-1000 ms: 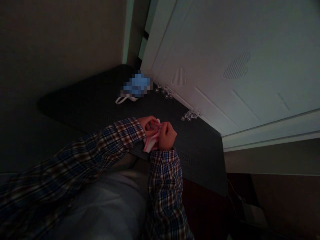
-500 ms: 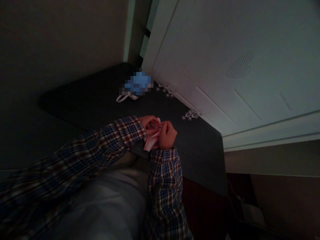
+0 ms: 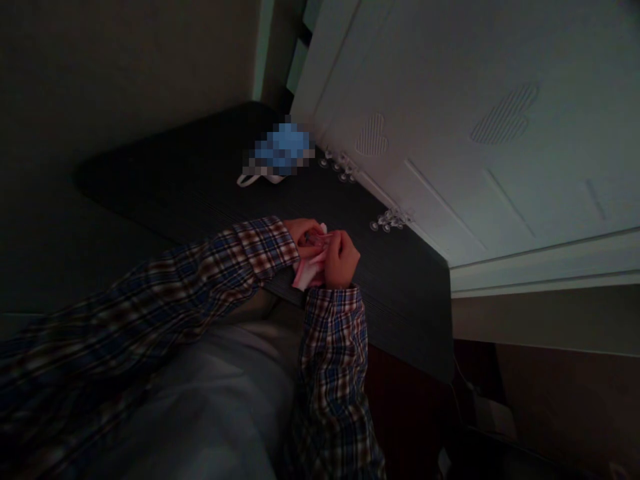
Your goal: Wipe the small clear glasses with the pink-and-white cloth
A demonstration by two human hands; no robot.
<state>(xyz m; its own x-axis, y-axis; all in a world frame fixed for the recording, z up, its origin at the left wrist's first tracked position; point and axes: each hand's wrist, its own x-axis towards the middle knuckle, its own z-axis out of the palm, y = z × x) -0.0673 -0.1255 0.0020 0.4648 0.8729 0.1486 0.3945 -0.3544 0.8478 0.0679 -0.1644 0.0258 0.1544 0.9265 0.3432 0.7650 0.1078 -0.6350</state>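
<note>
A white panel (image 3: 430, 133) with ribbed hearts rises along the far right side of the dark counter (image 3: 400, 293), whose corners are rounded. Plaid sleeves (image 3: 330, 360) reach in from the near side. Toward the far end lies a pixelated blue object (image 3: 285, 148), with a pale loop (image 3: 249, 179) beside it. The left hand (image 3: 303, 235) and right hand (image 3: 342, 260) meet over the counter's near edge, each grip pinching a pink-and-white cloth (image 3: 309, 270) bunched between them, its lower end hanging below. Two clusters of small clear discs (image 3: 393, 220) sit against the panel's foot.
</note>
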